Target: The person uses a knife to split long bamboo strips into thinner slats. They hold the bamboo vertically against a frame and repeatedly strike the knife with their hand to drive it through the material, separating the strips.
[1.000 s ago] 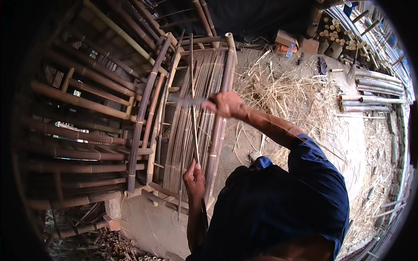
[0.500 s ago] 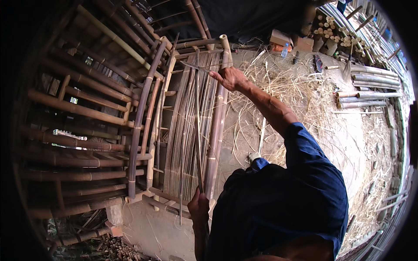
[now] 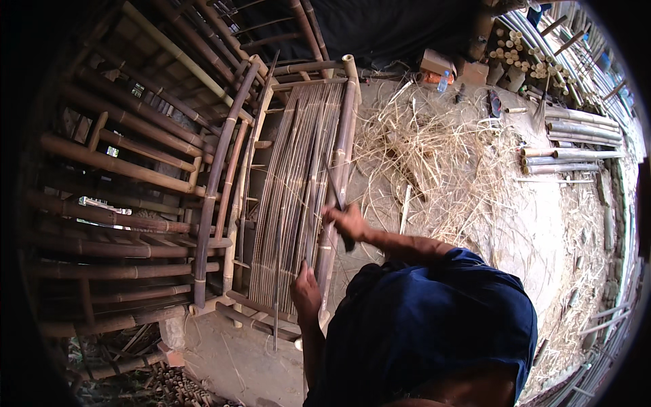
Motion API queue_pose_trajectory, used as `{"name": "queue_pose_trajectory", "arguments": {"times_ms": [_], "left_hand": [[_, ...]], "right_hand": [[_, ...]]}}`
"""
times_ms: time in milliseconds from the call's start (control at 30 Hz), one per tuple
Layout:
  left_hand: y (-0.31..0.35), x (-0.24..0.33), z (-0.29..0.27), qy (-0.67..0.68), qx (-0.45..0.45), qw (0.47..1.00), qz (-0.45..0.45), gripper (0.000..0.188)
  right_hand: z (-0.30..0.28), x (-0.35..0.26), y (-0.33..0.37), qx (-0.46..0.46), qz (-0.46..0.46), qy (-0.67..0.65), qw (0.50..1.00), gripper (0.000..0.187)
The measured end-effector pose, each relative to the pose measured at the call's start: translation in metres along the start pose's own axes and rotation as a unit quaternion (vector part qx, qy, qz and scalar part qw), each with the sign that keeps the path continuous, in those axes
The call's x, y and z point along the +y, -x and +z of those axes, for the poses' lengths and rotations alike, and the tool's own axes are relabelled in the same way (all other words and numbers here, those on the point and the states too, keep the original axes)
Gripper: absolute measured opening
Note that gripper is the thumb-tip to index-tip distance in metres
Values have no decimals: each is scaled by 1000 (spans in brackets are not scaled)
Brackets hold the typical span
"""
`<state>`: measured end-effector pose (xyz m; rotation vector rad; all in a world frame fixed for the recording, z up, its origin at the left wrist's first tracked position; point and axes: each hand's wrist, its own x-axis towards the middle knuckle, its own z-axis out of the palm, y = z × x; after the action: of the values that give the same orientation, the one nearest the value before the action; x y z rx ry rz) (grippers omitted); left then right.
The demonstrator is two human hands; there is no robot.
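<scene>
My right hand [image 3: 346, 222] is closed around a knife [image 3: 334, 184], its dark blade slanting up past the thumb and its handle end showing below the fist. Beside the knife runs a long thin bamboo strip [image 3: 310, 245], its lower end pinched in my left hand [image 3: 306, 293]. Both hands are over the near right side of a bamboo bench [image 3: 345, 139]. Along its seat lie many narrow bamboo slats [image 3: 281, 197], side by side. Whether the blade touches the strip is hard to make out.
Stacked bamboo frames [image 3: 122, 166] rise on the left. To the right, a tangle of shavings [image 3: 434, 156] covers the floor. Bamboo poles [image 3: 569, 156] and a bundle of cut ends [image 3: 519, 51] lie at the far right, near a plastic bottle [image 3: 443, 81] and a cardboard box [image 3: 435, 62].
My right hand has come back toward me with the knife, from the bench's far end to close above my left hand. My left hand has shifted slightly up, still on the strip.
</scene>
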<state>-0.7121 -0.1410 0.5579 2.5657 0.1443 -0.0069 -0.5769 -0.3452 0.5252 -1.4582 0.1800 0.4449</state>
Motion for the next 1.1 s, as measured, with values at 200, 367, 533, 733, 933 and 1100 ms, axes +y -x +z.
{"name": "queue_pose_trajectory", "arguments": {"times_ms": [200,367,533,733,933,1100], "left_hand": [[-8,14,-10,79,-73,993,-47,47],[135,-137,-50,104,-207,909,-348,69],[162,-96,-37,221,-199,935,-191,57],[103,-37,5,191,-71,977,-71,34],[10,0,19,311,-102,939,-102,28],[-26,-9,31,264,-58,956,-113,28]], "right_hand": [[35,44,-34,27,-33,-99,994,35],[-39,-11,-145,109,-85,-55,989,39],[-130,-77,-220,229,-198,25,953,55],[-110,-83,-170,181,-255,386,868,73],[-66,22,-76,175,-500,557,639,63],[-5,33,17,-59,-306,540,782,74]]}}
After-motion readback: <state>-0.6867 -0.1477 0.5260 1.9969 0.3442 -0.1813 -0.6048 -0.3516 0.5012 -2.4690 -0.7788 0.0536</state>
